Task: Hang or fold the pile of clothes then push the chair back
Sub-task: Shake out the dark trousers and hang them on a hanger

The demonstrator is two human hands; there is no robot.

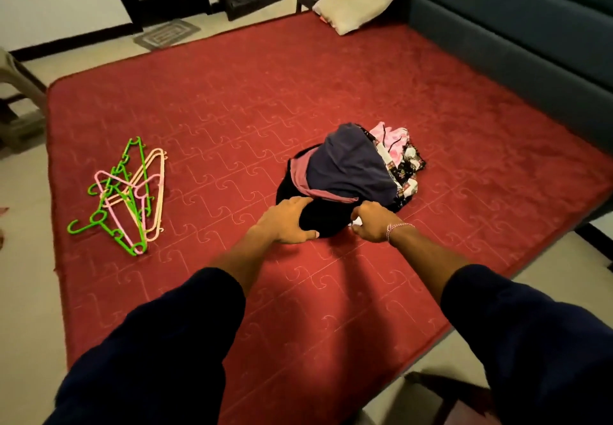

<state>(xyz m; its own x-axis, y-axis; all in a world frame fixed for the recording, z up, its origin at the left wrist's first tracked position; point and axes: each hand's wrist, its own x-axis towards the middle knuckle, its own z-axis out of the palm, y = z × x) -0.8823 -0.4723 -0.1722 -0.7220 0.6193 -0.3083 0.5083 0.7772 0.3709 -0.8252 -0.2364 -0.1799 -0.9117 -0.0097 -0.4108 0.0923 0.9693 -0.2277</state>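
Red bed cover (pixel 252 99) spread wide, pile of clothes (pixel 355 166) heaped right of its centre, plastic hangers (pixel 129 192) well apart at left, left hand (pixel 287 222) and right hand (pixel 374 222) both gripping the pile's black garment (pixel 323 222) at its near edge

Both arms are extended forward toward 12 o'clock, dark sleeves pushed up to mid-forearm. The left hand (pixel 288 222) is laid palm-down, fingers curled over dark fabric, thumb pointed to 3 o'clock. The right hand (pixel 373 222) is closed, knuckles up, pinching fabric; a thread band is worn at its wrist.
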